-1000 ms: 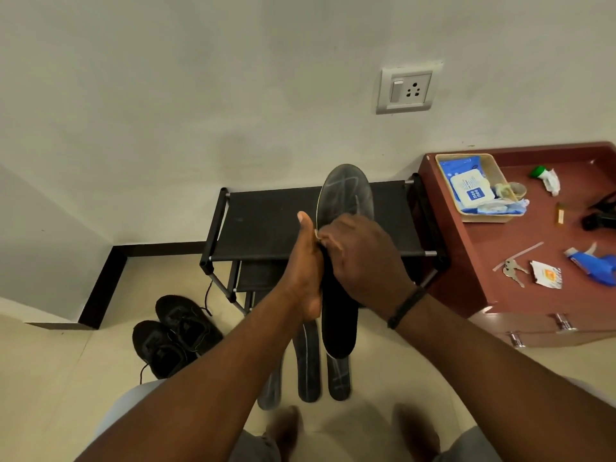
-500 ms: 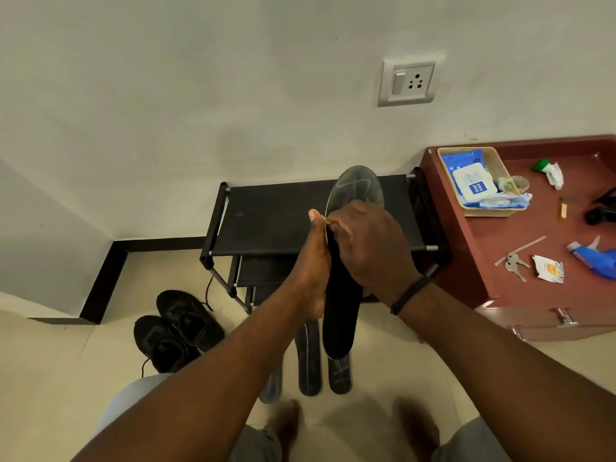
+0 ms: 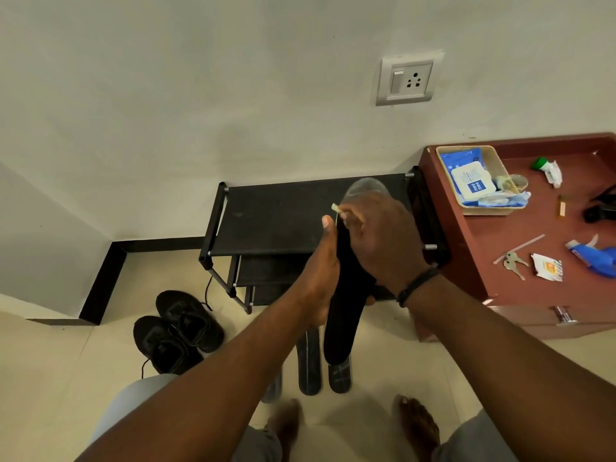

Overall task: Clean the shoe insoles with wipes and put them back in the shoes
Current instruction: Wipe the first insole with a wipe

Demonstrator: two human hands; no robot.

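- Both hands on one insole, held up in front of the rack.
- Left hand grips the insole's left edge from behind, thumb up along it.
- Right hand is curled over the upper front face, pressing a wipe; only a pale corner of the wipe shows past the fingers.
- Insole's long axis is near vertical: toe up, poking above the right hand; heel down, hanging below both hands.
- My read: the wipe stroke runs along that axis. Right hand does the rubbing, left just braces.
- Three more insoles lie on the floor directly below, long axes pointing at the rack.
- Shoes sit on the floor to the left, well apart from the hands, nearer the left arm.
- Wipes pack sits in a tray on the cabinet at right, nearer the right arm.
- Writing: pack's blue label looks like "mee mee", read sideways; remaining print too small.
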